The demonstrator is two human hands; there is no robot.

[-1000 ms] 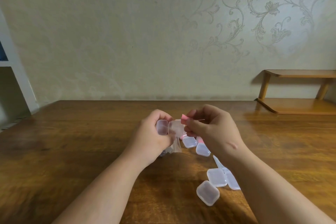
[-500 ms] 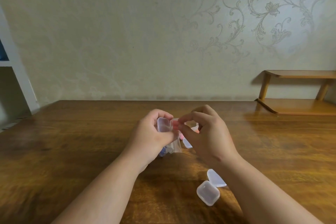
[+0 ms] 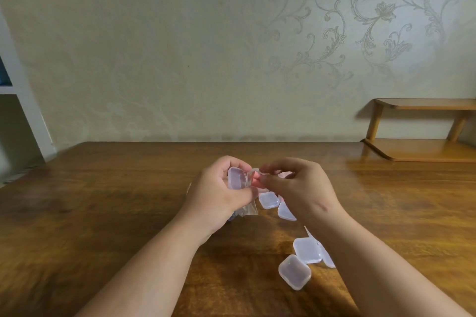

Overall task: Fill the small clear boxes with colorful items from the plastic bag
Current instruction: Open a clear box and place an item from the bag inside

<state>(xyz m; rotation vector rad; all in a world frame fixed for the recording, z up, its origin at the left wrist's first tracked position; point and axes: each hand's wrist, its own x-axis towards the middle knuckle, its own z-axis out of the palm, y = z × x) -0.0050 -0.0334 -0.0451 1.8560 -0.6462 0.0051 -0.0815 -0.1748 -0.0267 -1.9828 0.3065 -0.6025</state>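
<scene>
So the left hand (image 3: 219,198) has its grip wrapped round the open box (image 3: 237,177), holding it up off the worktop (image 3: 116,213) with the hollow facing the other hand, probably so things can be dropped straight in. The plastic bag (image 3: 249,210) hangs just below the open box, tucked under the same fingers, likely to keep the supply close. The right hand (image 3: 301,193) is right beside the open box with thumb and forefinger drawn together at its rim. The pink item (image 3: 254,179) sits there, but whether the grip pinches it or the rim, can't tell. A second ago that pink bit was held up clear above the open box; now it's down at the hollow. The spare boxes (image 3: 269,199) just below-right of the open box were hidden half a second ago and show again now.
</scene>
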